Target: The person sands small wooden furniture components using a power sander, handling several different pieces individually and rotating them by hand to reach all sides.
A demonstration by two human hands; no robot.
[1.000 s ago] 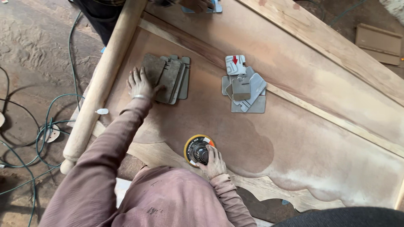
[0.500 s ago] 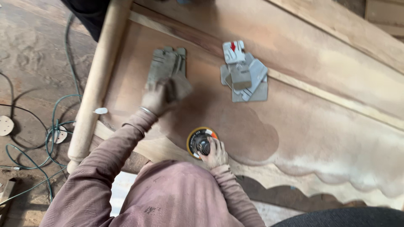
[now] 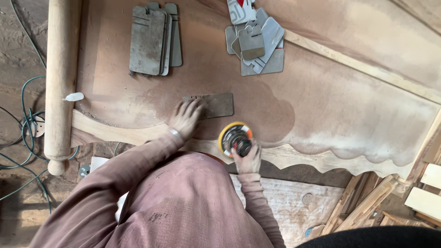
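Observation:
My left hand (image 3: 186,118) presses on the left end of a grey-brown rectangular abrasive sheet (image 3: 215,104) that lies flat on the dusty wooden panel (image 3: 349,105). Just to its right, my right hand (image 3: 247,160) grips a small round sander (image 3: 235,138) with a yellow-rimmed disc, set at the panel's scalloped lower edge (image 3: 312,158). The sheet and the sander are a short gap apart. My sleeves and torso fill the lower middle of the view.
A stack of similar grey sheets (image 3: 154,39) lies at the upper left of the panel, a loose pile of grey cut shapes (image 3: 257,43) at the upper middle. A round wooden post (image 3: 60,78) runs down the left, with cables (image 3: 25,124) on the floor. Wood offcuts (image 3: 427,193) sit lower right.
My left hand lifted one sheet off the stack and brought it down beside the sander, where it now lies flat. My right hand stayed on the sander. The view has moved closer.

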